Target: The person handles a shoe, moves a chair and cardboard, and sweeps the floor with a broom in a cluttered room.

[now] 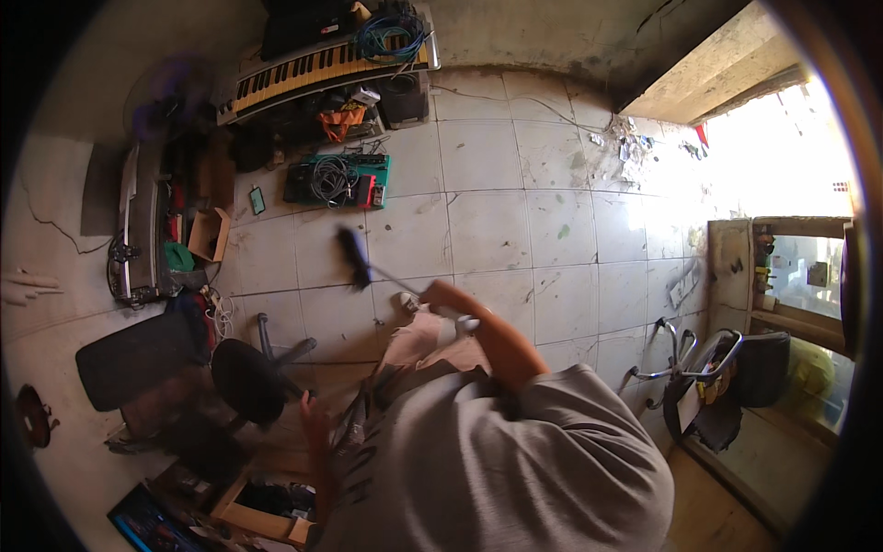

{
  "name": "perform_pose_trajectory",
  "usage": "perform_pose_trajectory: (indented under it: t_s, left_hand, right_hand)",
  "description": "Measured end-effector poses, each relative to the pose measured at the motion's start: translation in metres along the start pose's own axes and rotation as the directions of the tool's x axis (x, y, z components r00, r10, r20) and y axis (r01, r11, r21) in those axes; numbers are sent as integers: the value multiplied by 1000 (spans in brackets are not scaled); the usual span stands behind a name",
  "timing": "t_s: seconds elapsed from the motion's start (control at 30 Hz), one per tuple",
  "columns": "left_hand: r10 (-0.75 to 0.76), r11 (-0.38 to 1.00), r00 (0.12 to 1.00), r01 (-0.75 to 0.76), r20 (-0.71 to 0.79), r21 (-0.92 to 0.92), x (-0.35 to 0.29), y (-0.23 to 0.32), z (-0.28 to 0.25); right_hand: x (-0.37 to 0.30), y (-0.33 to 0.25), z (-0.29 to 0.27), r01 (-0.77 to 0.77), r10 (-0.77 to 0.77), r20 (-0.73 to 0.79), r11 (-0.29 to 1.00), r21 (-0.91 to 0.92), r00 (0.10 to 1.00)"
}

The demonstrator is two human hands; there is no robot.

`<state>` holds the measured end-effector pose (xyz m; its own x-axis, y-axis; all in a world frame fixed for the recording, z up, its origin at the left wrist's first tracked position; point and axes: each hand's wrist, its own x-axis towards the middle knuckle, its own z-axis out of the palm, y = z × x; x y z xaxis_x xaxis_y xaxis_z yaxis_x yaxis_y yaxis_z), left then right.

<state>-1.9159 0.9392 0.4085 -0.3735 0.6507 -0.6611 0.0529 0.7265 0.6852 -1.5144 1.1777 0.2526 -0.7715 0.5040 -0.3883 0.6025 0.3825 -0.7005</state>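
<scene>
My right hand (443,295) is closed around the thin handle of a broom (353,258), reaching out in front of my body. The broom's dark head, blue along one edge and blurred, is over the white tiled floor (483,230), left of my hand. Whether its bristles touch the tiles I cannot tell. My left hand (315,419) hangs low at my left side with its fingers loosely apart and nothing visible in it. A black swivel chair (248,379) is closest to that hand. My shoe (409,302) shows beside the broom handle.
Ahead stands a keyboard (322,69) with coiled cables. On the floor lie a green board (379,170) with cables and a phone (258,200). A cardboard box (210,234) is at left. Litter (635,155) lies near the bright doorway; a metal-framed chair (708,354) stands right.
</scene>
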Motion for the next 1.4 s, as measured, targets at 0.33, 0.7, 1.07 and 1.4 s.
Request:
perform_pose_trajectory:
  t_s: [0.33, 0.7, 1.07, 1.4]
  left_hand:
    - [-189, 911, 975, 131, 113, 391, 32, -83, 17]
    - [11, 968, 1000, -10, -4, 250, 73, 100, 113]
    - [65, 828, 953, -217, 295, 517, 106, 118, 204]
    - [-21, 890, 980, -71, 195, 451, 101, 177, 231]
  right_hand:
    - [-225, 37, -93, -397, 864, 303, -133, 908, 403]
    - [-220, 22, -134, -396, 846, -186, 414, 820, 500]
    - [-184, 131, -166, -308, 678, -9, 345, 886, 735]
    - [-305, 196, -231, -402, 931, 57, 101, 910, 361]
